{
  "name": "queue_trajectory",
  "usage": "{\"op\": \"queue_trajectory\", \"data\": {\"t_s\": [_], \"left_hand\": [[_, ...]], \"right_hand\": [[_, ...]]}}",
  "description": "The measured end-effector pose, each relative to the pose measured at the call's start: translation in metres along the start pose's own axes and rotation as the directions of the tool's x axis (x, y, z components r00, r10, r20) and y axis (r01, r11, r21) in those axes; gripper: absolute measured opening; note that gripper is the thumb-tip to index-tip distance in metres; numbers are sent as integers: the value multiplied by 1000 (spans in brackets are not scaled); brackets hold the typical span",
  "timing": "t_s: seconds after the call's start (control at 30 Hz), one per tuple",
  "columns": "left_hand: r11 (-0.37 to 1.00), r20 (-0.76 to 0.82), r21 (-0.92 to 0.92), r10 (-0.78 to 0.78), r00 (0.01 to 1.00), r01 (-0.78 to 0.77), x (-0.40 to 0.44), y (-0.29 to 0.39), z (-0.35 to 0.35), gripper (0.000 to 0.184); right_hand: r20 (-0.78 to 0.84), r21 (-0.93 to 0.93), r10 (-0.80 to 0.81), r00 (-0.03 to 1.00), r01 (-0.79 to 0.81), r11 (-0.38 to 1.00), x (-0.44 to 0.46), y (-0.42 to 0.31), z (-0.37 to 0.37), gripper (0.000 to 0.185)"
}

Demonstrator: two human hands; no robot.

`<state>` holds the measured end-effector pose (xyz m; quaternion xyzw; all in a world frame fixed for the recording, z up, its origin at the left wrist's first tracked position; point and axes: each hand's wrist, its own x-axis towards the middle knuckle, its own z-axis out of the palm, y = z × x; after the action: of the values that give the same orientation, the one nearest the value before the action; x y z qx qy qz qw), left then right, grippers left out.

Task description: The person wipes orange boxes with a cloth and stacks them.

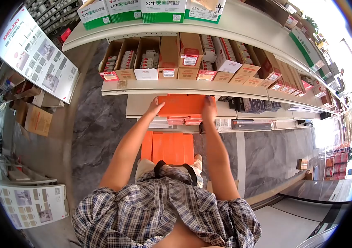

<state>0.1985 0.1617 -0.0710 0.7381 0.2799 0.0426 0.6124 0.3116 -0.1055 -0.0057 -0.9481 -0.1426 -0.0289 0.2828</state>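
Observation:
Both hands hold one flat orange box (pixel 182 105) level at the edge of a lower shelf (pixel 136 105). My left hand (pixel 155 106) grips its left end, and my right hand (pixel 209 109) grips its right end. Beneath it, red and orange packages (pixel 184 120) show on the shelf below. More orange boxes (pixel 172 146) stand side by side near the floor, just in front of my body.
Above the orange box, a shelf (pixel 176 87) carries open cartons (pixel 148 58) of small devices. Green and white boxes (pixel 163 10) line the top shelf. A display board (pixel 37 53) leans at the left. Dark floor (pixel 93 124) shows beside the shelving.

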Motion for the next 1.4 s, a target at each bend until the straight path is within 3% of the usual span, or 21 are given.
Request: {"op": "queue_trajectory", "data": {"t_s": [0.03,0.13,0.17,0.23,0.33,0.4,0.47,0.5,0.57,0.6,0.63,0.7,0.73,0.87,0.97,1.1,1.13,1.2,1.27,1.33,1.4], "left_hand": [[973,-67,208,112,991,-96,10,-16,4,69],[989,-36,141,-42,998,47,-27,36,4,75],[989,-36,140,-44,998,49,-34,45,1,75],[981,11,-113,-155,988,155,-45,53,-3,70],[920,88,-303,-232,969,247,-57,52,-20,65],[882,73,-434,-169,983,184,-57,32,-28,62],[826,45,-552,-107,993,114,-61,26,-42,60],[842,61,-522,-125,990,138,-70,34,-53,58],[857,77,-489,-146,986,165,-84,48,-75,56],[853,109,-493,-136,985,172,-90,54,-85,55],[853,140,-491,-123,982,177,-92,58,-97,54],[893,165,-418,-108,980,169,-94,65,-114,55],[919,195,-356,-105,975,170,-98,68,-119,55],[951,334,-256,-83,939,175,-120,70,-128,56],[960,317,-246,-50,947,134,-140,52,-117,56],[962,356,-181,-130,926,205,-174,45,-83,56],[976,368,-159,-79,927,147,-180,39,-67,55],[935,365,-313,-46,930,169,-191,21,-37,56],[833,256,-488,-150,955,261,-201,-5,-2,53],[903,-8,-366,-244,970,224,-209,-44,35,47],[947,-61,-265,-204,977,181,-225,-86,64,44]], "right_hand": [[-204,-278,-241,949,180,944,8,40,10,39],[-149,114,2,989,16,993,12,60,-3,40],[-147,113,2,989,15,994,12,59,-5,40],[-11,410,303,953,-272,871,9,58,-9,39],[-19,529,345,939,-283,800,1,70,4,34],[-10,540,340,940,-281,793,-8,73,11,32],[-21,259,292,956,-277,925,-25,52,-3,29],[-23,261,286,958,-270,927,-31,37,-14,29],[-14,-105,233,972,-233,967,-52,-6,-45,31],[-12,-103,234,972,-234,967,-62,-22,-49,31],[188,-132,201,961,-178,975,-72,-43,-52,41],[414,-252,19,910,94,963,-100,-90,-59,67],[467,-347,-113,877,299,889,-120,-114,-62,83],[562,-278,-223,796,436,856,-165,-113,-28,99],[687,-219,-123,716,365,905,-189,-126,-53,108],[700,-213,-130,702,379,901,-219,-74,-50,104],[716,-216,-125,686,388,896,-223,-55,-52,104],[623,-136,-168,764,317,939,-233,-13,-52,103],[636,-208,-71,769,260,943,-246,3,-76,106],[562,-241,124,818,19,970,-256,40,-79,106],[565,-230,194,802,-73,970,-263,74,-83,106]]}}
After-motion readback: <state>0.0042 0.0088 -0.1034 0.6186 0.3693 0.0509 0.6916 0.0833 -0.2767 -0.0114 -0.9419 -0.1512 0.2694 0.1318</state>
